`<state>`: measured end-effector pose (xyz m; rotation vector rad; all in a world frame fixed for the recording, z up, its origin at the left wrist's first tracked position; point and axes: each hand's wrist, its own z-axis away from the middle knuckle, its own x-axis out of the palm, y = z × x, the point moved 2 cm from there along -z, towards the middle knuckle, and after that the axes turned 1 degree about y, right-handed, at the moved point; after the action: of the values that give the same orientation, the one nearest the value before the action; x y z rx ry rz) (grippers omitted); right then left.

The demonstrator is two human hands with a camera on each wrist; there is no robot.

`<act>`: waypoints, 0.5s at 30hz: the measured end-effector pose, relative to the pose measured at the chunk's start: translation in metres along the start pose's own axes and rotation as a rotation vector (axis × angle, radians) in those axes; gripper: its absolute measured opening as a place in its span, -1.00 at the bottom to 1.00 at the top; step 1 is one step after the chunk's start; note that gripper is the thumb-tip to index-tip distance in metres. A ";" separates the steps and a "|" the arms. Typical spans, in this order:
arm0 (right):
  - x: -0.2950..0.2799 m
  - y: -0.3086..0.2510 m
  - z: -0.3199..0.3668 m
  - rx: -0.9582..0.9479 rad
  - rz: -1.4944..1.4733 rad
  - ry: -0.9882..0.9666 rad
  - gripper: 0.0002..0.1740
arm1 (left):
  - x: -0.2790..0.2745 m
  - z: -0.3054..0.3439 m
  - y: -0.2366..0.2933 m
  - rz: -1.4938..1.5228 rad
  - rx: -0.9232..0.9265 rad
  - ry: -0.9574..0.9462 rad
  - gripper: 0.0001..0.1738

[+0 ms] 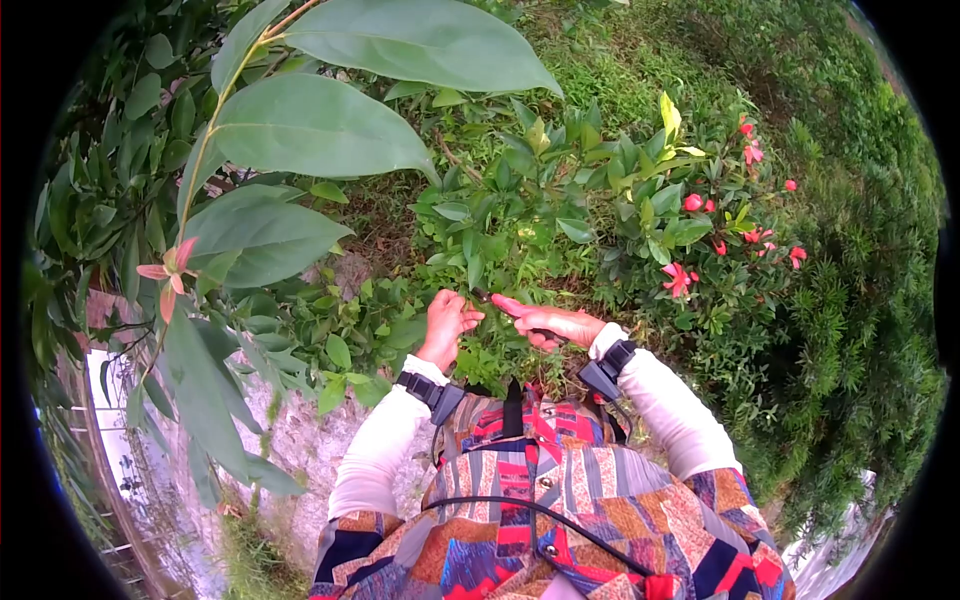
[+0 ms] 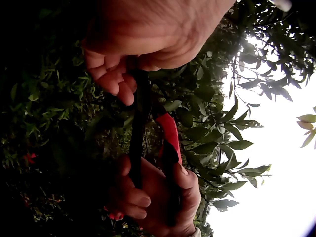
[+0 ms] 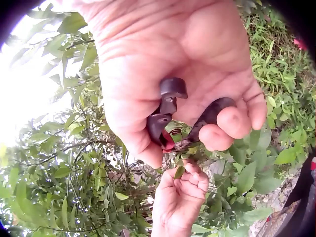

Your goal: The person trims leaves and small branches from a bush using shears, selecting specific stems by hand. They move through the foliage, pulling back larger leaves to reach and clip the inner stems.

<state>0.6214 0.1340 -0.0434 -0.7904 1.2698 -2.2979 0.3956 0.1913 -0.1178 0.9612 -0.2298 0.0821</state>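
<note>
My right hand (image 1: 568, 326) grips a pair of pruning shears (image 1: 510, 305) with red and black handles. In the right wrist view the shears' black handles (image 3: 211, 116) stand spread, with fingers curled over one and a small spring between them. The blades point at my left hand (image 1: 447, 328), close beside its fingertips, and are mostly hidden. My left hand has its fingers curled in; the right wrist view shows a small green leaf (image 3: 179, 172) pinched at its fingertips. In the left wrist view the red part of the shears (image 2: 169, 132) shows below that hand.
A leafy shrub (image 1: 520, 170) stands right in front of the hands. Large leaves (image 1: 320, 125) hang close at the left. Red flowers (image 1: 679, 280) grow at the right, by a dense green hedge (image 1: 850, 260). Pale ground (image 1: 310, 450) lies at the lower left.
</note>
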 end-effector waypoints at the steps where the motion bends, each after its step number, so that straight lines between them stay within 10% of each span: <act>1: 0.000 0.002 -0.001 0.000 -0.001 0.001 -0.06 | 0.000 0.000 0.000 -0.001 -0.001 -0.001 -0.97; 15: -0.001 0.012 0.001 -0.027 0.026 0.118 -0.11 | 0.003 0.001 -0.001 -0.039 -0.022 -0.048 -0.90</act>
<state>0.6236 0.1280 -0.0536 -0.6513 1.3560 -2.3413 0.3985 0.1897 -0.1178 0.9457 -0.2556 0.0208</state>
